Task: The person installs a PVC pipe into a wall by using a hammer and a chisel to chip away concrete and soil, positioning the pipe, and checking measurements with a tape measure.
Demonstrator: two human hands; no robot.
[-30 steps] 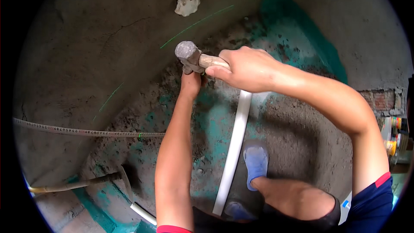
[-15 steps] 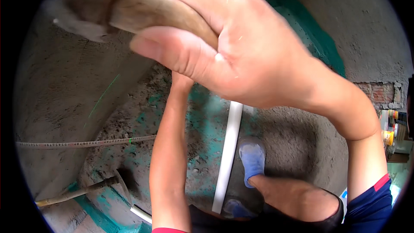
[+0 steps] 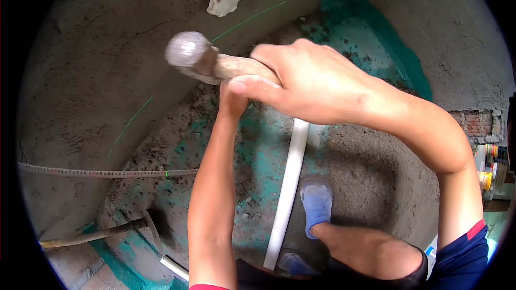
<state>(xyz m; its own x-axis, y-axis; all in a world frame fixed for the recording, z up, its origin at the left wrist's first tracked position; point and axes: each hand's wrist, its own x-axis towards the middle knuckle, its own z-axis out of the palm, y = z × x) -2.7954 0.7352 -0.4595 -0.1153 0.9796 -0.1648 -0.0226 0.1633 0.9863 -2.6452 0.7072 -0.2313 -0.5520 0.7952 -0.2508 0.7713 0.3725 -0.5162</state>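
Note:
My right hand point(image 3: 309, 80) grips the wooden handle point(image 3: 239, 67) of a hammer; its metal head point(image 3: 188, 53) is slightly blurred. Directly behind it is my left hand point(image 3: 233, 102), at the end of an upright forearm; the hammer and my right thumb cover its fingers and whatever is in them. A long white pipe point(image 3: 287, 188) lies below my right hand, beside my foot in a blue slipper point(image 3: 316, 204). A measuring tape point(image 3: 102, 173) stretches from the left wall toward my left forearm.
A plastered wall point(image 3: 75, 86) bears thin green light lines and a white lump point(image 3: 223, 1). A long-handled hoe point(image 3: 102, 234) and a short white pipe point(image 3: 173, 268) lie lower left. Green coating point(image 3: 403, 59) covers floor edges. Exposed brick point(image 3: 478, 123) and containers point(image 3: 486, 177) are at right.
Half a second ago the hammer was raised close to the camera; now it is down by my left hand, a little further left than one second ago.

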